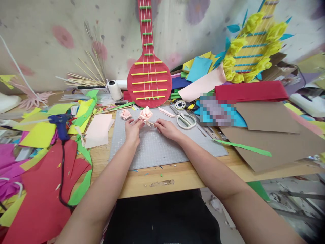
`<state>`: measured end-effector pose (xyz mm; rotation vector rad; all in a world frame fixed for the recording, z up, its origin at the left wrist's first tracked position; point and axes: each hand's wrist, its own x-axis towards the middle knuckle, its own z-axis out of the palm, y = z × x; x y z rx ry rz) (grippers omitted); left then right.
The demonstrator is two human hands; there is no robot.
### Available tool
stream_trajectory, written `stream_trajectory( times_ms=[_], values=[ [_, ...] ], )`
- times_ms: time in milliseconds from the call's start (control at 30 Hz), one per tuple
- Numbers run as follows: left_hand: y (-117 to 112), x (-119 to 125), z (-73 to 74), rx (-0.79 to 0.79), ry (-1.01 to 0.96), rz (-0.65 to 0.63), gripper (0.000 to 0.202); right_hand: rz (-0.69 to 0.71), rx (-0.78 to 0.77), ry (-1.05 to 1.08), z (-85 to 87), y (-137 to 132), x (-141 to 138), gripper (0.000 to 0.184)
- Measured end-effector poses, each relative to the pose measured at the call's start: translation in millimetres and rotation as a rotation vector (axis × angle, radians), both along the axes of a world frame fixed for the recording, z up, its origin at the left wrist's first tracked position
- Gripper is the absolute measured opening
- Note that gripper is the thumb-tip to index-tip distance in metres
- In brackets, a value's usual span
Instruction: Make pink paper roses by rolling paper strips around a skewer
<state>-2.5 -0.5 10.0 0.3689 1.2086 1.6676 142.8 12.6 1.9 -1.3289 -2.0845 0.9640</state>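
My left hand pinches a pale pink paper flower at its base, above the grey cutting mat. From the flower's underside a thin stick runs to the right. The fingers of my right hand are closed on the stick's far end. Just beyond my left hand, a second pink paper flower lies on the mat. Scissors with pale handles rest to the right of my right hand, near a folded pink paper strip.
Behind the mat stands a red paper lute shape. A blue glue gun with a cord is at left among coloured paper. Pink sheets lie left of the mat, brown cardboard at right. A white thread spool stands behind.
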Motion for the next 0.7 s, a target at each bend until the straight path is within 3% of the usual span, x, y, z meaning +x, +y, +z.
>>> stream_trajectory(
  times_ms=[267,700],
  values=[
    [-1.7,-0.5,-0.2,0.053,-0.007,-0.037,0.038,-0.026,0.145,0.086,-7.5,3.8,6.6,0.015],
    [0.5,-2.2,-4.2,0.043,-0.044,-0.062,0.039,-0.028,0.099,0.089,0.6,4.1,9.3,0.016]
  ],
)
